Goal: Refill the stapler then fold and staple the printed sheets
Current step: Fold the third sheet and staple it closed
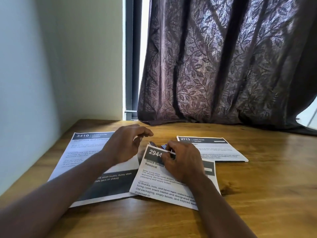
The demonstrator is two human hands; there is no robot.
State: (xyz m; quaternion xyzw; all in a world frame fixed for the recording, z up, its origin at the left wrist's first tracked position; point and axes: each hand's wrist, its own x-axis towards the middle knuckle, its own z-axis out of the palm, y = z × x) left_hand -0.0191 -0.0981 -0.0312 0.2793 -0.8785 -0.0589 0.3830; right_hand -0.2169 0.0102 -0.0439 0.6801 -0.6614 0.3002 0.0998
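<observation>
Three printed sheets lie on the wooden table [257, 194]. Sheet 3410 [82, 162] lies flat at the left. Sheet 2713 [221, 150], folded, lies at the back right. Sheet 2944 [159, 188], folded, sits in the middle. My right hand [183, 162] rests on sheet 2944 and pinches its top edge with curled fingers. My left hand [127, 145] hovers above sheet 3410, fingers loosely curled, holding nothing. A small shiny object [152, 143] peeks out behind sheet 2944, between my hands; I cannot tell whether it is the stapler.
A dark leaf-patterned curtain [223, 66] hangs at the back, its hem resting on the table's far edge. A wall [42, 74] borders the table on the left. Bare wood shows at the right and front.
</observation>
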